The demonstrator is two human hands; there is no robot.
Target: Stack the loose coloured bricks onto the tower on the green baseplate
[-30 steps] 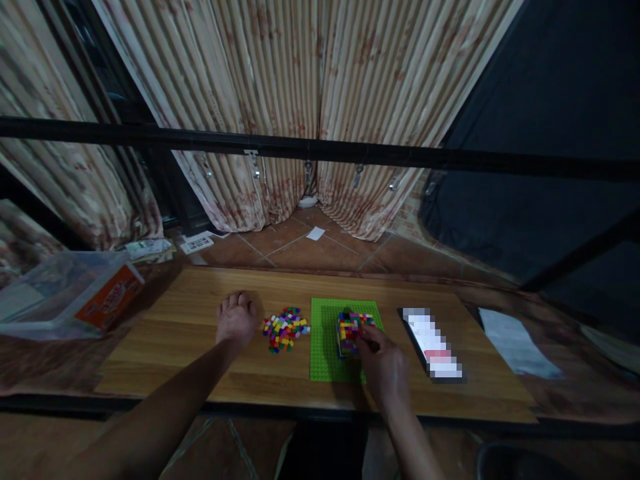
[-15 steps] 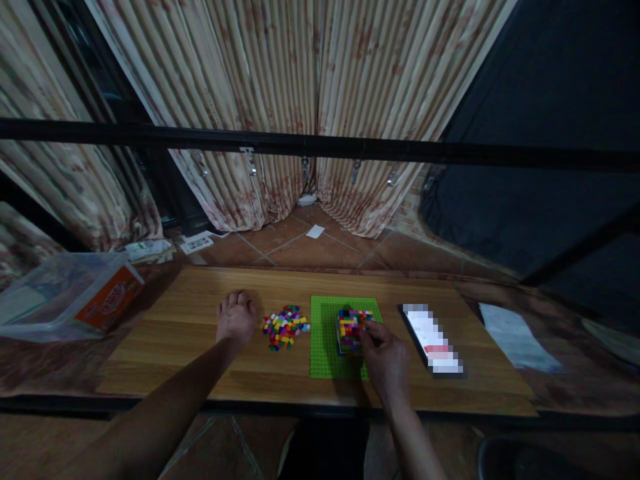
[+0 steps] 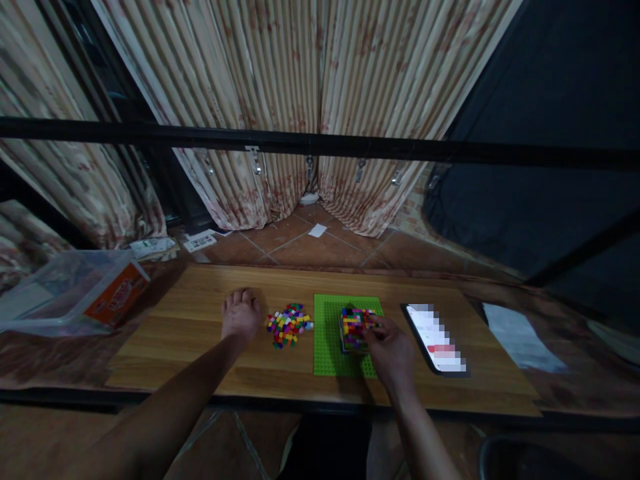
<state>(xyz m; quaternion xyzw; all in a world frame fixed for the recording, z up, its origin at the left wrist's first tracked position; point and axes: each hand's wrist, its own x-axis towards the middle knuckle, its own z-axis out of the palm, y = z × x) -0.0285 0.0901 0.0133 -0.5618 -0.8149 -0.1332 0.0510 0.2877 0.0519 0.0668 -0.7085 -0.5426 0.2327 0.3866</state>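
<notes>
clear bin (image 3: 117, 297) at left, curtains (image 3: 280, 67) behind black rail (image 3: 320, 143), white paper (image 3: 523, 339) right of phone (image 3: 424, 328)

Right fingers (image 3: 379, 327) at brick block (image 3: 352, 331) on green baseplate (image 3: 326, 353); left fingers (image 3: 238, 295) near loose bricks (image 3: 289, 324).

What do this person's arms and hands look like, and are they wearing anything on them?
The left hand and right hand are ungloved. Both forearms are bare in view, with no sleeve, watch or bracelet visible. The fingers are too small and dim to rule out rings.
</notes>
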